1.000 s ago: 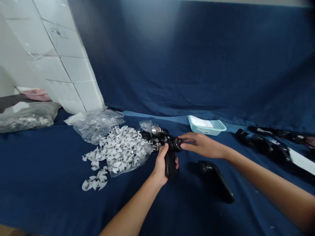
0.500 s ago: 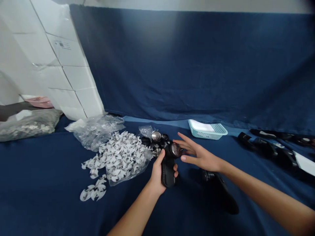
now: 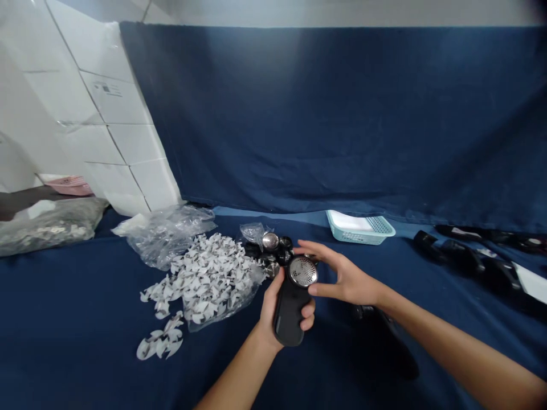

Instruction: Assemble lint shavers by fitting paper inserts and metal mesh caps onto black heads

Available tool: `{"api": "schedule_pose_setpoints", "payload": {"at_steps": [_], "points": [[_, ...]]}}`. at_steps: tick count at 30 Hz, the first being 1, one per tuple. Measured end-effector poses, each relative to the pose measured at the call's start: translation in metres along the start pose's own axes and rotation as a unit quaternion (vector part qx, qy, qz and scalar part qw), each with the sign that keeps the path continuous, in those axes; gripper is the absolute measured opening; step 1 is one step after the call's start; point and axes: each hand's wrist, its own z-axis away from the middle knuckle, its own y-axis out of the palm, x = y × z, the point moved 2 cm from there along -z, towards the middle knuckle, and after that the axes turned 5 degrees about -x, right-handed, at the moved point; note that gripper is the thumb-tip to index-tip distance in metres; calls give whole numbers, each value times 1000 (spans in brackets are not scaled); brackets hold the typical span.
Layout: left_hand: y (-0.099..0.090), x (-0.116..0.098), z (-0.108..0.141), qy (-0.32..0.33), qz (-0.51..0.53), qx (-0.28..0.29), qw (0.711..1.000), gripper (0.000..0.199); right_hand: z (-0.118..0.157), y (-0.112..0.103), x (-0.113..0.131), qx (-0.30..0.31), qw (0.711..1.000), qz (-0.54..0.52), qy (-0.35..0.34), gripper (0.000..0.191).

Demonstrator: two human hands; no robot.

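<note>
Two bare hands in the head-cam shot. The left hand (image 3: 270, 313) is clenched round a matte black fabric shaver (image 3: 288, 319), which sits over navy cloth (image 3: 106, 353), its round perforated steel head (image 3: 303, 271) facing up. The right hand (image 3: 348, 279) is cupped over that head, but I can't tell if the fingers touch it. Just behind is a cluster of black parts with mesh heads (image 3: 270, 241). Beside those, white die-cut scraps (image 3: 205, 279) lie heaped on a crinkly clear plastic bag (image 3: 243, 293). A pale teal slotted plastic basket (image 3: 359, 230) holds something white. Black handles (image 3: 465, 259) lie in a row further right.
</note>
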Motion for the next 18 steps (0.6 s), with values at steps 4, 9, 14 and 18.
{"api": "schedule_pose_setpoints", "payload": {"at_steps": [4,9,14,18], "points": [[1,0,0,13,10,2,1000,54,4,12,0,-103,992,77,-12,80],[-6,-1,-2,20,5,-18,1000,55,7,25,-1,-205,954,217,-20,67],[-10,-1,-4,48,-8,-42,998,52,0,24,11,-127,945,298,-41,49],[-10,-2,-4,41,-20,-56,997,51,-2,16,20,-84,945,317,-15,52]]}}
